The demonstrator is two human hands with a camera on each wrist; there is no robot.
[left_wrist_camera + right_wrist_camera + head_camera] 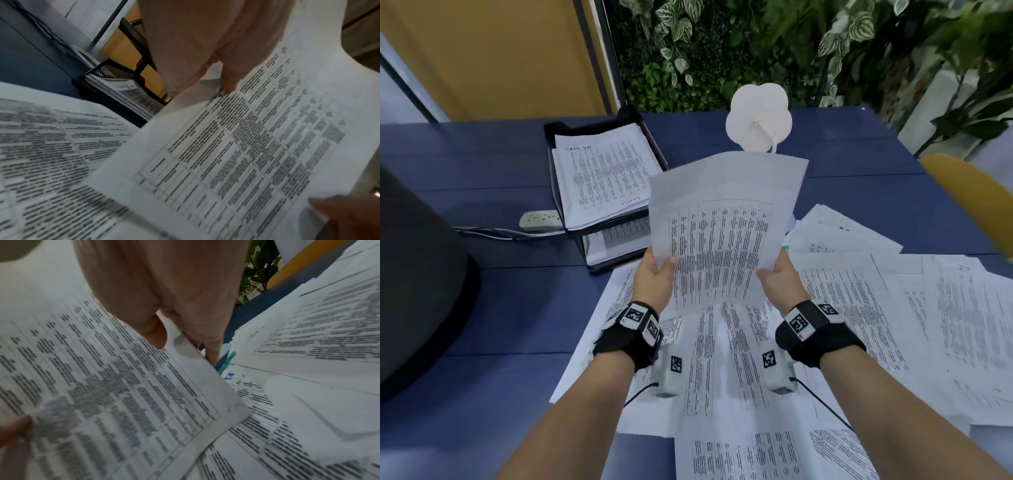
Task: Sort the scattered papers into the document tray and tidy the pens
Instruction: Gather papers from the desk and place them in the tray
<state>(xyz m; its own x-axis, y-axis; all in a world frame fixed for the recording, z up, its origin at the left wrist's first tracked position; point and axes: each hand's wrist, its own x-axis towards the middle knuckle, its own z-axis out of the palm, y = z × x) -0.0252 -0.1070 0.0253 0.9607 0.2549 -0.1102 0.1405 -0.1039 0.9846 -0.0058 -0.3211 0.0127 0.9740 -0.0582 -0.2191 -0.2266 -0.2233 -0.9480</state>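
Both hands hold one printed sheet [722, 233] up off the table, tilted toward me. My left hand [662, 265] pinches its lower left edge, thumb on the printed side, as the left wrist view shows [197, 76]. My right hand [774, 269] pinches the lower right edge [183, 337]. The black mesh document tray [661, 154] stands at the back left, two tiers, both with papers. Several printed sheets [859, 308] lie scattered over the blue table under and to the right of my hands. A teal-tipped pen [227, 361] pokes out among the papers beyond my right fingers.
A white flower-shaped object [758, 118] stands behind the held sheet. A white power strip [541, 219] with its cable lies left of the tray. A large dark round object [414, 274] fills the left side. A yellow chair back [969, 198] and plants border the right and far edges.
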